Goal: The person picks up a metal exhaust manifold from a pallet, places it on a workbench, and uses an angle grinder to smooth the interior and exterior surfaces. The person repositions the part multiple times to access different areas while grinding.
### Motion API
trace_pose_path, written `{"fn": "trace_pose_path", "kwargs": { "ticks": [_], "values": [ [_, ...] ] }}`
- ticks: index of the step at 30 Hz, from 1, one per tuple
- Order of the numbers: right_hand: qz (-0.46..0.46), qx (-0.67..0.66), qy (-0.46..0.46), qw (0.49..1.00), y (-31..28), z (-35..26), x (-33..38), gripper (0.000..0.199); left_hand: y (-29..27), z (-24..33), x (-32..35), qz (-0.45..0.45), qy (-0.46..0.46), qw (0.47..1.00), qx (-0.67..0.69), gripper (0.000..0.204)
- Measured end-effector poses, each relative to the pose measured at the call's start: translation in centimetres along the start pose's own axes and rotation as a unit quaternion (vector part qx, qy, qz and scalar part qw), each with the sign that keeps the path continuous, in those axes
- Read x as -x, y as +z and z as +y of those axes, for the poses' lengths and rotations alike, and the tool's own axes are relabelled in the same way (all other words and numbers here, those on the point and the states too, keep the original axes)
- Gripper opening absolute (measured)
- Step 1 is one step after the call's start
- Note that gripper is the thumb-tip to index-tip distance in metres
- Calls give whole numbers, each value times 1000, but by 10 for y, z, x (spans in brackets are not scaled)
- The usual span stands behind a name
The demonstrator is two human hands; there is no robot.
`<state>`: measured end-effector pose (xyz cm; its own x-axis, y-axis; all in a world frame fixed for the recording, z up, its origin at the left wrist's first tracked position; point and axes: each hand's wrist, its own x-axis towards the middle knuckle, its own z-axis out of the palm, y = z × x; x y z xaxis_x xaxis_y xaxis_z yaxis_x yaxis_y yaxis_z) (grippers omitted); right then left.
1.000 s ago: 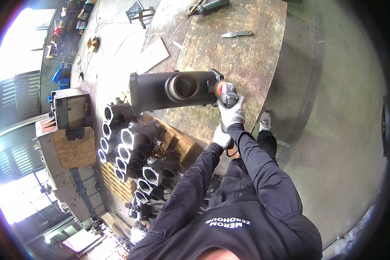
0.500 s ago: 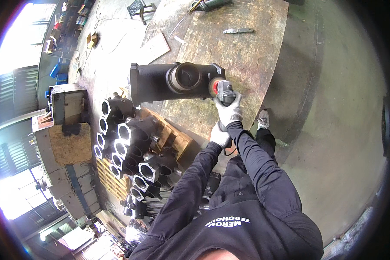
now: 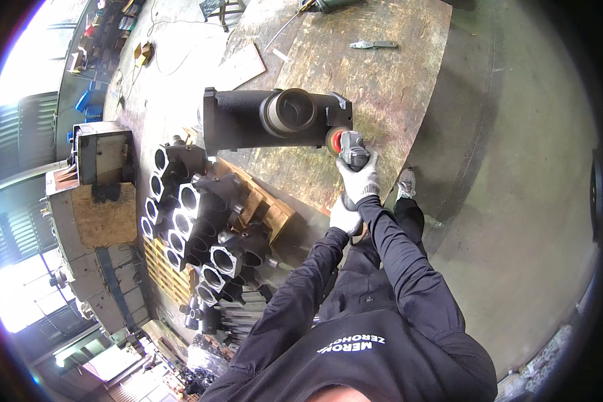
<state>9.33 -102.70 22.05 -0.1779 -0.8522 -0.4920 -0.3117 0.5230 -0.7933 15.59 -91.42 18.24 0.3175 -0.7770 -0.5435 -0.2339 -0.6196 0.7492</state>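
A black angle grinder (image 3: 354, 151) with a red-centred disc (image 3: 333, 140) is held in both my gloved hands. My right hand (image 3: 362, 179) wraps its body just behind the head. Lower down, my left hand (image 3: 345, 218) closes round the rear of the grinder, mostly hiding it. The disc sits at the near right corner of a black cast pipe fitting (image 3: 238, 120), touching it or very close. This fitting lies on its side across the worn table (image 3: 382, 87), with a round bare-metal neck (image 3: 295, 111) pointing up.
Several similar black castings (image 3: 204, 201) stand on wooden pallets (image 3: 261, 208) to the left. On the tabletop are a knife-like tool (image 3: 374, 45), a pale board (image 3: 242, 67) and a dark cylinder (image 3: 331, 4). A grey cabinet (image 3: 104, 157) stands farther left. My shoe (image 3: 407, 184) is beside the table's edge.
The grinder and both hands have shifted slightly right and down in the view, and the disc now sits by the fitting's lower corner. The whole view has also moved a little. Both grips are unchanged.
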Motion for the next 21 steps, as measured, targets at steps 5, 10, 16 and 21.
{"fn": "trace_pose_path", "kwargs": {
  "ticks": [5,10,16,21],
  "values": [
    [28,-88,-7,996,2,-14,-16,81,-13,27,-18,-23,-52,994,-90,76],
    [16,-48,6,999,1,-28,-32,81,-8,41,-35,-15,-41,998,-44,72],
    [-7,4,36,999,-3,-34,-42,83,-2,35,-48,-57,-28,997,49,68],
    [17,-67,51,996,-1,-27,-46,79,-1,41,-45,-17,-25,999,-46,65]
  ]
}}
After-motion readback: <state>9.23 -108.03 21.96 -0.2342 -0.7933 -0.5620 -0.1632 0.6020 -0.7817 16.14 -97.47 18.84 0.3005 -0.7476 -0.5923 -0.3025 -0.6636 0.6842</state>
